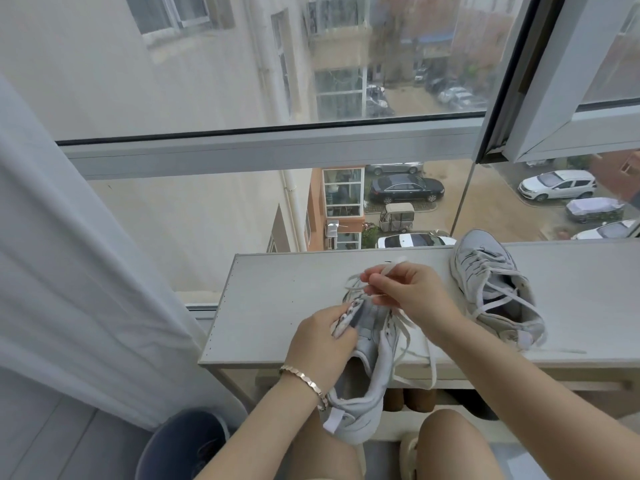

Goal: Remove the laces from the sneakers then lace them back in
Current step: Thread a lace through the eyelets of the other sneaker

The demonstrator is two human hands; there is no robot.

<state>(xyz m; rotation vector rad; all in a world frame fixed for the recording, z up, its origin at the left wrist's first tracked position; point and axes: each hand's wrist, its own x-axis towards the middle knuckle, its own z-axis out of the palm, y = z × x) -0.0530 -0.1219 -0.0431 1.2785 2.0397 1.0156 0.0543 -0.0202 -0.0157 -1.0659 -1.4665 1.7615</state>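
Pale grey sneaker (367, 341), loose-laced, eyelet flap (341, 322) pinched by left grip (318, 344), white lace (394, 263) by right grip (408, 292).

Big window (207, 81) ahead of me, grey crossbar (259, 152) across it, sash (568, 109) standing open at right. Flat overcast daylight. Outside, below: pale building wall (180, 216), parked cars (405, 188). White sheer curtain (69, 271) on my left. Pale surface (277, 306) along the glass. Dark bucket (180, 441) on grey floor (52, 445).
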